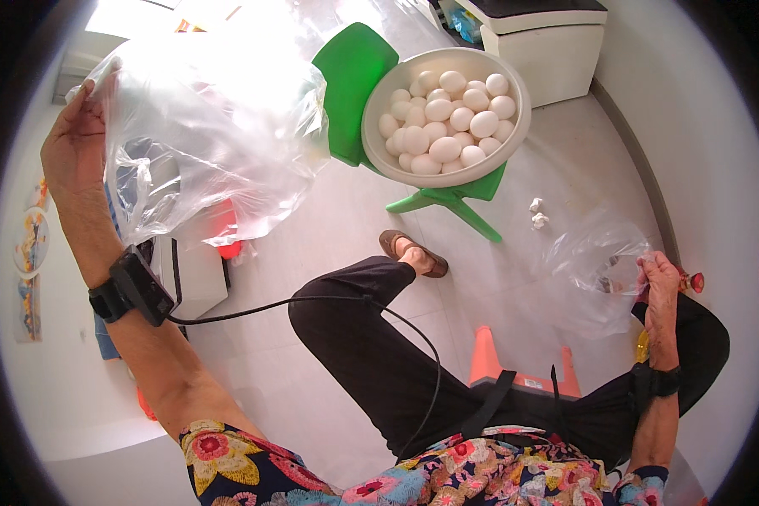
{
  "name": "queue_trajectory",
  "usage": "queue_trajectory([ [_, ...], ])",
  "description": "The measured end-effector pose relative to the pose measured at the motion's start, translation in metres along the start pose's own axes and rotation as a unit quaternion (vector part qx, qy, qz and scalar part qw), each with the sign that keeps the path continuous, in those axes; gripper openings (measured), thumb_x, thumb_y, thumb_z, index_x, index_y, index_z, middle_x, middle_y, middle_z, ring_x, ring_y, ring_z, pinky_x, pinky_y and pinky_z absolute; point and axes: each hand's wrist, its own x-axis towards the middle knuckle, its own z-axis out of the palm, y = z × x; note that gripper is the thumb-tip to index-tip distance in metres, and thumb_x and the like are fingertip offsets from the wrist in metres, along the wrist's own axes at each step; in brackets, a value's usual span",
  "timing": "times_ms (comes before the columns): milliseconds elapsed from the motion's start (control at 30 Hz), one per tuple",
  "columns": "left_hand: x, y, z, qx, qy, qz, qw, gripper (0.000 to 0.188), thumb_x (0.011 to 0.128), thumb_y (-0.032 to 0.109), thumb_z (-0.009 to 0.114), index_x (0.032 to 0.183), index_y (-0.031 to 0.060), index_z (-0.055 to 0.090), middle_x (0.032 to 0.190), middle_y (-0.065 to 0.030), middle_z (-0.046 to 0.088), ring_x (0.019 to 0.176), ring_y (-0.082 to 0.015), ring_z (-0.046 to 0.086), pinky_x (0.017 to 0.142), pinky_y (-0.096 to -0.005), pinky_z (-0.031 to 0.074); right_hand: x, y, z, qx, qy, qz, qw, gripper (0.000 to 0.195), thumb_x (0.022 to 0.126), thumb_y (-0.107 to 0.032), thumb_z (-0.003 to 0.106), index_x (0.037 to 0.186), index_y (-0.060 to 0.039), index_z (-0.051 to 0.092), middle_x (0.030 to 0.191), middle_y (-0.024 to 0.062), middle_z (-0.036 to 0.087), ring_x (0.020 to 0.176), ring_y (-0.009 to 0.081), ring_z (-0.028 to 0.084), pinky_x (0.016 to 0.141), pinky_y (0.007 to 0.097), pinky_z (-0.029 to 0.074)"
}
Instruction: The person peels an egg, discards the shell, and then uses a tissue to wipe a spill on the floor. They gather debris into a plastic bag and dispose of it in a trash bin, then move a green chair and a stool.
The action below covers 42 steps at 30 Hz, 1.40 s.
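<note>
My left hand point(79, 142) is raised at the upper left, gripping the edge of a large clear plastic bag point(228, 145) that spreads out to its right. Low at the right, my right hand point(658, 284) pinches another clear plastic bag point(582, 272), which hangs loosely to the left of the fingers. Beyond my knees, a round white basin point(522, 120) full of white eggs point(444, 150) rests on a small green plastic chair point(354, 82).
Crumpled white scraps point(539, 220) lie on the floor right of the chair. An orange plastic stool point(486, 357) is beneath me. A white cabinet point(544, 60) stands against the right wall. A black cable point(278, 303) runs from my left wrist across my lap.
</note>
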Motion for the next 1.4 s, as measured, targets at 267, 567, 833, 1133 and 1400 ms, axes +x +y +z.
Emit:
queue_trajectory([
  [267,-0.016,-0.020,0.001,0.069,0.150,0.053,0.985,0.027,0.097,0.009,0.045,0.113,-0.0078,0.058,0.109,-0.0197,0.064,0.095,-0.0245,0.064,0.088,-0.0351,0.053,0.005,0.005,-0.003,-0.019,0.007,-0.027,0.999,0.018,0.093,-0.017,0.053,0.082,-0.0051,0.060,0.060,-0.0043,0.047,0.049,0.0037,0.040,0.041,0.0190,0.030],
  [567,-0.013,-0.065,-0.116,-0.105,0.188,0.043,0.976,0.021,0.090,0.002,0.047,0.099,-0.0134,0.057,0.107,-0.0250,0.062,0.104,-0.0325,0.059,0.093,-0.0422,0.049,-0.004,-0.008,0.012,-0.042,0.007,0.022,0.999,0.016,0.094,-0.015,0.051,0.083,-0.0054,0.058,0.061,-0.0057,0.046,0.051,0.0029,0.039,0.046,0.0167,0.030],
  [833,-0.042,-0.113,-0.148,-0.186,0.265,-0.012,0.946,0.010,0.080,-0.006,0.049,0.084,-0.0148,0.054,0.085,-0.0202,0.058,0.066,-0.0230,0.056,0.086,-0.0412,0.053,0.005,-0.004,-0.002,-0.046,0.001,-0.007,0.999,0.017,0.095,-0.016,0.052,0.083,-0.0059,0.059,0.061,-0.0049,0.047,0.051,0.0034,0.043,0.042,0.0178,0.032],
  [1133,-0.081,-0.125,-0.161,-0.115,0.269,-0.060,0.954,0.007,0.082,-0.007,0.051,0.077,-0.0127,0.052,0.096,-0.0321,0.062,0.095,-0.0431,0.063,0.094,-0.0487,0.052,0.007,0.004,0.004,-0.046,0.005,0.017,0.999,0.013,0.093,-0.019,0.057,0.084,-0.0093,0.058,0.060,-0.0056,0.047,0.046,0.0031,0.042,0.037,0.0166,0.033],
  [1400,-0.133,-0.186,-0.190,0.008,0.270,-0.173,0.947,0.007,0.082,0.000,0.052,0.082,-0.0063,0.056,0.086,-0.0187,0.063,0.087,-0.0359,0.067,0.075,-0.0385,0.059,0.010,0.008,0.002,-0.058,0.006,0.037,0.998,0.013,0.092,-0.019,0.058,0.082,-0.0119,0.056,0.058,-0.0061,0.045,0.043,0.0039,0.041,0.038,0.0177,0.033],
])
